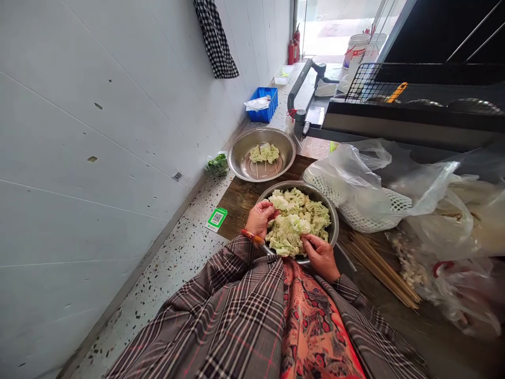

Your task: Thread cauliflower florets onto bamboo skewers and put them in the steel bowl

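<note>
A steel bowl (334,210) full of pale cauliflower florets (315,210) stands right in front of me. At its left side my left hand (259,218) is closed, thumb and fingers pinched on a floret. My right hand (321,257) reaches over the near right rim, its fingertips closed on another cauliflower floret (296,225). Beyond stands a second, wider steel bowl (235,158). Several skewered cauliflower pieces (264,153) lie in it, their thin sticks pointing toward me.
Bamboo skewers (381,268) lie in a bundle on the dark wooden board (240,202), right of the bowl. Plastic bags (355,184) crowd the right side. A QR code card (216,218), bagged greens (218,165) and a blue basket (268,111) sit along the wall.
</note>
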Action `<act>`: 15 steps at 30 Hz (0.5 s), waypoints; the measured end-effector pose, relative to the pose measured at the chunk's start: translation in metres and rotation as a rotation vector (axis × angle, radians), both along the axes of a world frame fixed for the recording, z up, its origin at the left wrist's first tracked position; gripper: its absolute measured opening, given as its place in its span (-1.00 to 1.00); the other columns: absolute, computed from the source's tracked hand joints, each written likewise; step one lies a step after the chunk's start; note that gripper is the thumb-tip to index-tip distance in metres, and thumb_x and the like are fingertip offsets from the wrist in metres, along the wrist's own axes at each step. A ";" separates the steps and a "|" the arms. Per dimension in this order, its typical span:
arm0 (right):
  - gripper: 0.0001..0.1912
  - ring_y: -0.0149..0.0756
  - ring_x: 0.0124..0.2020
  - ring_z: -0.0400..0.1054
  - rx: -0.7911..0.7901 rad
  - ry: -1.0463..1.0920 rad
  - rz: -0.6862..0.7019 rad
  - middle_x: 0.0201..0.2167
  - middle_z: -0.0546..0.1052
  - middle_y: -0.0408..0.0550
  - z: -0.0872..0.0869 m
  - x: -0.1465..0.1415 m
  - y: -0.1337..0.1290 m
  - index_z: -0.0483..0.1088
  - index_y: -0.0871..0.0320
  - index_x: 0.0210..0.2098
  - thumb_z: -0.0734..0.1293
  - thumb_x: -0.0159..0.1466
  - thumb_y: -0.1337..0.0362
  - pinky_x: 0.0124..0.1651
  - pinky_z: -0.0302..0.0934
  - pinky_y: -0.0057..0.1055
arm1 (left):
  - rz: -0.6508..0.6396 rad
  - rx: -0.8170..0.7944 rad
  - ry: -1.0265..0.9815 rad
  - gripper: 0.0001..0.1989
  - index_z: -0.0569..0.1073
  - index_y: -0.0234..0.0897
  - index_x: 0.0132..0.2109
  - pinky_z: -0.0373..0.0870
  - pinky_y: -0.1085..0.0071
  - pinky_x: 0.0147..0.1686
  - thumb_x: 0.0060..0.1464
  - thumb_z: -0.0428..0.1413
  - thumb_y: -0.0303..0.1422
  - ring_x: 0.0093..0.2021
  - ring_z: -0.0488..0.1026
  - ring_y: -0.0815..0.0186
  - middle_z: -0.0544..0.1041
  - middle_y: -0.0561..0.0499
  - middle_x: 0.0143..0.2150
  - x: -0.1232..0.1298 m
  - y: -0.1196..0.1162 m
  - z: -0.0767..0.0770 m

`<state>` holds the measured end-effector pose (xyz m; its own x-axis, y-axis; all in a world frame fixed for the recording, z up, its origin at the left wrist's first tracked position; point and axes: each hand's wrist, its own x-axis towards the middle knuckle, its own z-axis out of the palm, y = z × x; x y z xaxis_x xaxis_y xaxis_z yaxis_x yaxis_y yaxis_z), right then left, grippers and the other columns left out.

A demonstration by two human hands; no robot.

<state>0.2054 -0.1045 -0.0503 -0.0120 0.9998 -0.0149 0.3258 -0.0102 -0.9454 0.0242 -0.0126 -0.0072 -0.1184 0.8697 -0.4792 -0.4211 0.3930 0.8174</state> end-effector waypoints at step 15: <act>-0.70 -0.30 -0.37 0.42 0.075 -0.145 0.031 -0.38 0.57 -0.02 -0.001 0.011 -0.002 0.51 0.20 -0.29 0.21 0.27 0.16 -0.26 0.24 -0.43 | -0.145 0.159 0.244 -0.82 0.39 -0.37 -0.45 0.33 0.49 -0.46 -0.24 0.25 -0.46 -0.58 0.39 0.48 0.42 0.11 -0.59 -0.002 -0.001 -0.003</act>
